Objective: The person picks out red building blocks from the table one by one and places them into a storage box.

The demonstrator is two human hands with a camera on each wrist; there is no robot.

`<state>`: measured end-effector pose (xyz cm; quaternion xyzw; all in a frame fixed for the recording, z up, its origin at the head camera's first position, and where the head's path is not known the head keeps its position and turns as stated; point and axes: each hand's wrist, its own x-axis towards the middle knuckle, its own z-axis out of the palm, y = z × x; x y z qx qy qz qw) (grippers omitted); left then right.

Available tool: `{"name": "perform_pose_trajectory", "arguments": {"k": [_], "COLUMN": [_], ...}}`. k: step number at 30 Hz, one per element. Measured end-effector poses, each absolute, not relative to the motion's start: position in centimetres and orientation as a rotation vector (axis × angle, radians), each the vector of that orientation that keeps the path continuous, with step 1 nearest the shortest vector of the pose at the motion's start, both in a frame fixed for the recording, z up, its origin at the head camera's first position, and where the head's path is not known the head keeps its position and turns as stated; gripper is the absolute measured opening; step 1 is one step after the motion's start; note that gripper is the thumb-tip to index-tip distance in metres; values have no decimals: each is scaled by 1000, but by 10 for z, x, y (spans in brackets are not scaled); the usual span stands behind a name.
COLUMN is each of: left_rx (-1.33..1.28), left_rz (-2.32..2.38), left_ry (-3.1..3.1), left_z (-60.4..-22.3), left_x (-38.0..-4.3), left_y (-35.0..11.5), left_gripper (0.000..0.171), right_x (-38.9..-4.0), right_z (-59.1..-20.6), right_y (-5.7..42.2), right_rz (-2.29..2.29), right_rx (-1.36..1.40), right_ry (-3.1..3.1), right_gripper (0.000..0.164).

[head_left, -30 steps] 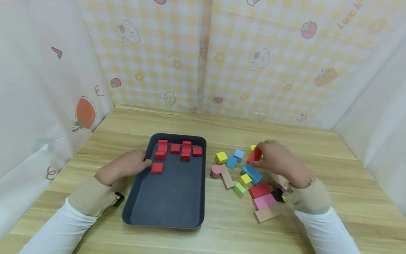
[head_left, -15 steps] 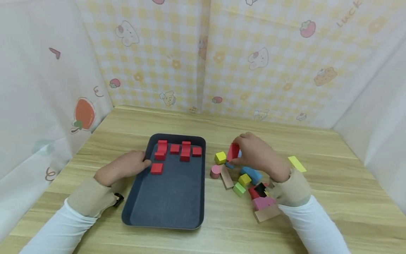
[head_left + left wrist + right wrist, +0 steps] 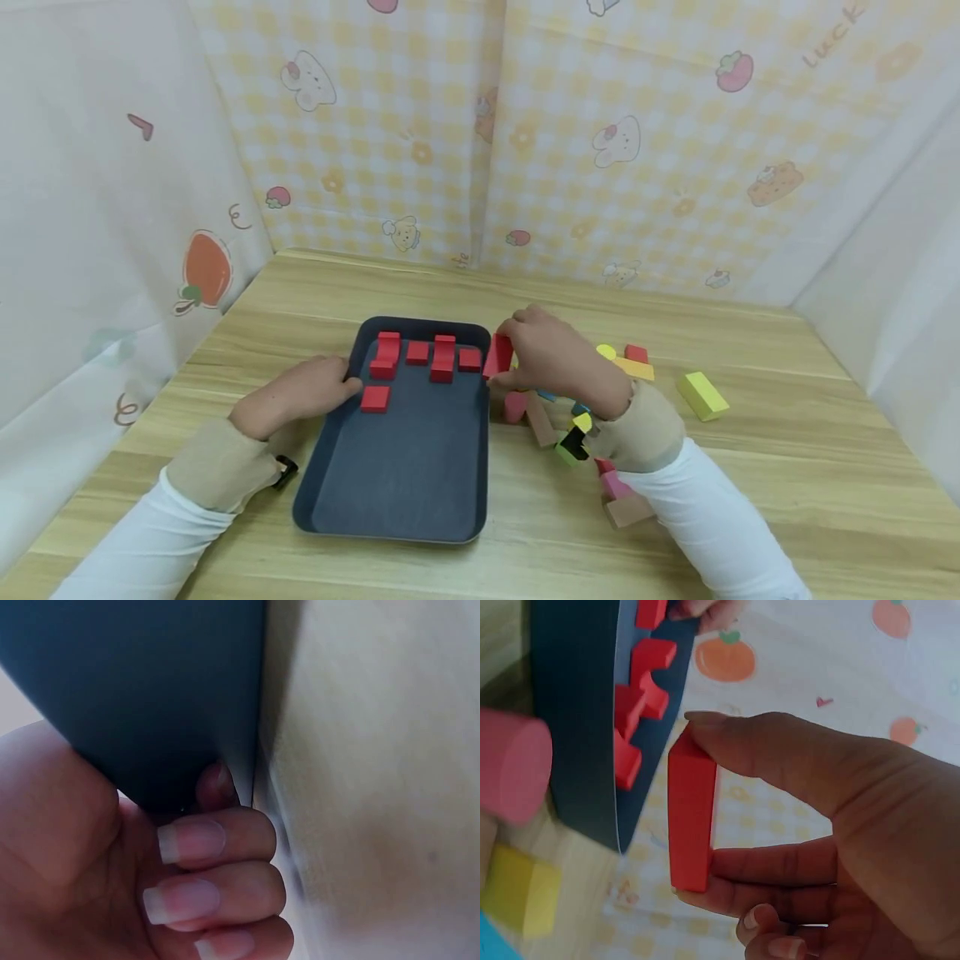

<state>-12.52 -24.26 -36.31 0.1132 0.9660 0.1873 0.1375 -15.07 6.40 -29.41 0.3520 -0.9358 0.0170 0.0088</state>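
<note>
My right hand (image 3: pixel 551 354) pinches a red block (image 3: pixel 691 814) between thumb and fingertips, one end against each. In the head view this block overlaps the right rim of the dark tray (image 3: pixel 397 467), near its far corner. On the tray's left side, my left hand (image 3: pixel 309 392) grips the wall, thumb over the rim. Its fingers (image 3: pixel 199 840) curl outside below the edge in the left wrist view. Inside the tray lie several red blocks, among them arch-shaped ones (image 3: pixel 443 358) and a flat square one (image 3: pixel 375 399) nearer the left hand.
Right of the tray lie mixed blocks, partly hidden under my right arm: a pink cylinder (image 3: pixel 515 407), a plain wooden plank (image 3: pixel 540 421) and a pink block (image 3: pixel 615 485). A yellow block (image 3: pixel 702 396) stands apart farther right. A small red block (image 3: pixel 636 354) sits behind the pile.
My right hand has carried the red block leftward from the pile to the tray's right rim, uncovering yellow, orange and red pieces behind. The left hand has kept its place on the tray.
</note>
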Motion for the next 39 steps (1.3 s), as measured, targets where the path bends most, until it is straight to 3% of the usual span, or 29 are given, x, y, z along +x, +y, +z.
{"name": "perform_pose_trajectory", "arguments": {"k": [24,39], "left_rx": [317,353], "left_rz": [556,556], "left_ry": [2790,2793], "left_z": [-365,-363], "left_x": [-126,-124], "left_y": [-243,-243], "left_gripper": [26,27], "right_x": [-150,-154], "right_z": [-307,-323], "right_y": [-20,-44], "right_rz": [-66,-191], "right_rx": [1344,1409], "right_ry": [-2847,-2853], "right_gripper": [52,49]}}
